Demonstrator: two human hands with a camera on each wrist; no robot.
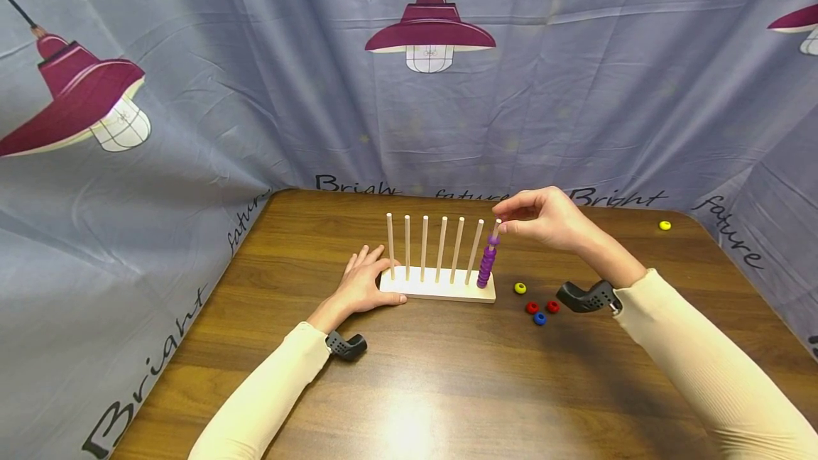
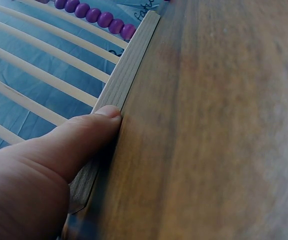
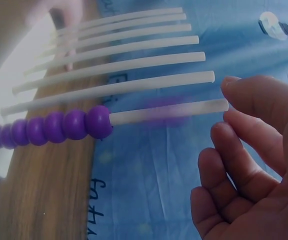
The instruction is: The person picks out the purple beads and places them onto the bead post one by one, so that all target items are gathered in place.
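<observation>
From the head view, a wooden peg rack (image 1: 437, 292) with seven upright dowels sits on the brown wooden table (image 1: 447, 375), and the rightmost dowel (image 1: 495, 230) carries a stack of purple beads (image 1: 487, 268) up from the base; one more purple bead (image 1: 493, 239) sits a little above the stack, just under the right hand (image 1: 543, 217), whose fingertips are gathered at the dowel's top end, though whether they pinch anything I cannot tell from here; the left hand (image 1: 366, 284) lies flat at the rack's left end, fingers straight, thumb along the front edge of the base; to the right of the rack a yellow bead (image 1: 520, 288), two red beads (image 1: 542, 307) and a blue bead (image 1: 540, 319) lie loose on the table, and another yellow one (image 1: 664, 225) lies well apart near the far right corner; a blue curtain printed with lamps (image 1: 429, 34) hangs behind; from the left wrist view, the thumb (image 2: 91, 131) presses against the long side of the pale base (image 2: 129, 65), with the bare dowels and the purple row beyond it; from the right wrist view, the fingers (image 3: 254, 107) are loosely parted and hold nothing, their tips just beside the end of the beaded dowel (image 3: 169, 112); a purple blur shows on the bare length of it, between the six stacked beads (image 3: 49, 127) and the fingers.
</observation>
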